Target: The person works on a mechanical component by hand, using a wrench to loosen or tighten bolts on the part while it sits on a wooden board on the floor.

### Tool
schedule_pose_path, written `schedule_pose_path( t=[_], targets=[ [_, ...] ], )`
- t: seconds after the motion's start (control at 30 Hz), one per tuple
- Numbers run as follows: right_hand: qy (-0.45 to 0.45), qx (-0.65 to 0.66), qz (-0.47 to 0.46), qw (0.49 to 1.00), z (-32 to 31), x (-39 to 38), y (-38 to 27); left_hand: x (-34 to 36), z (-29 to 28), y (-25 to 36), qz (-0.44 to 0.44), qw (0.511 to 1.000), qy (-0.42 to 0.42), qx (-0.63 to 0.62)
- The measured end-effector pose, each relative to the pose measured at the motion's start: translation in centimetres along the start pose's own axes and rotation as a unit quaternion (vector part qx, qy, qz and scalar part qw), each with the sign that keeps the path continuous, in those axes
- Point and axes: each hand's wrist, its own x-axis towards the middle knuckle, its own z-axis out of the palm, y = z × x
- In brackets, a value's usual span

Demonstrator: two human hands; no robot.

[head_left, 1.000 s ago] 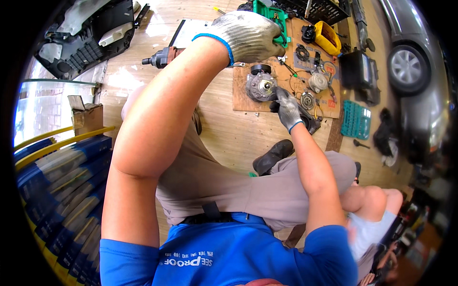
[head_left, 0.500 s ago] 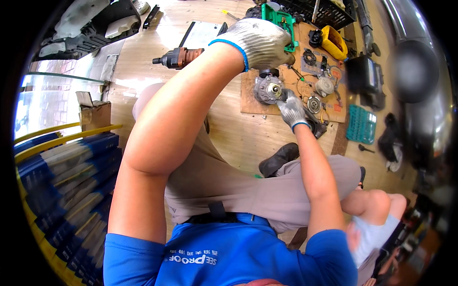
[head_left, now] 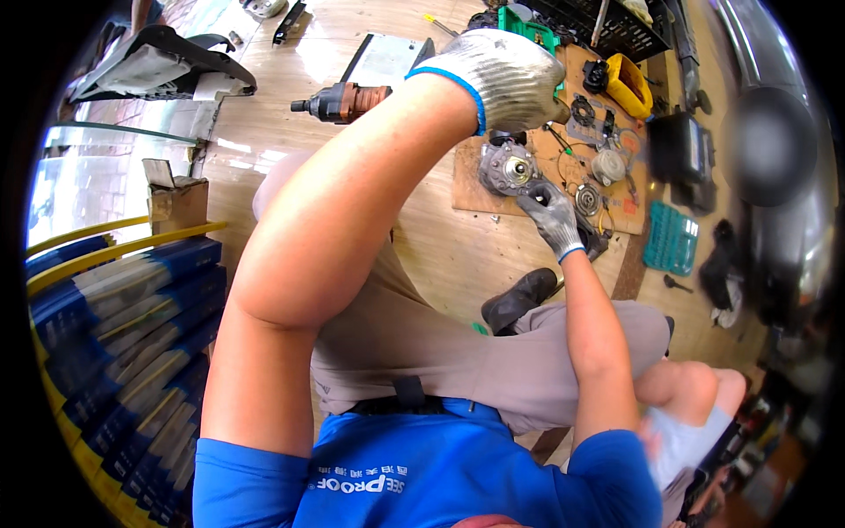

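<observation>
My left hand [head_left: 502, 84], in a grey-white glove with blue cuff, is raised over the cardboard's upper edge, fingers curled; what they hold is hidden. Below it a metal hub-like assembly [head_left: 512, 168] with bolts and a central boss lies on the cardboard [head_left: 471, 201]. My right hand [head_left: 550, 211], gloved too, is closed just below that assembly around something small I cannot make out. Beside them are a pale round metal part [head_left: 610, 165], a coiled disc part [head_left: 588, 201], cables and gaskets. A power tool [head_left: 334, 103] lies partly behind my left arm.
A green case [head_left: 541, 31], black crate [head_left: 634, 35], yellow container [head_left: 629, 84], black box [head_left: 673, 145], teal socket case [head_left: 671, 238] and car [head_left: 792, 246] surround the cardboard. A yellow rack of blue packages [head_left: 123, 352] stands left. Another person's knee [head_left: 678, 392] shows lower right.
My left hand has moved to the right. My right hand has shifted slightly down and right, lower on the assembly. The whole view has also shifted a little.
</observation>
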Motion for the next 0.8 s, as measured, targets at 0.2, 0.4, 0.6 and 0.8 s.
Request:
schedule_pose_path(
  t=[0.2,0.4,0.6,0.8],
  targets=[
    [0.122,0.087,-0.013,0.989,1.8,1.2,2.2,0.6,0.6,0.4,0.013,1.0,0.008,-0.003],
    [0.028,0.512,0.112,0.851,1.0,1.0,2.2,0.3,0.0,0.5,0.008,1.0,-0.001,0.0],
    [-0.007,0.396,0.117,0.911,1.7,2.0,3.4,0.2,0.2,0.5,0.003,1.0,-0.01,0.005],
    [-0.006,0.354,0.066,0.933,1.2,1.7,2.3,0.2,0.2,0.4,0.016,1.0,-0.019,0.006]
  ],
)
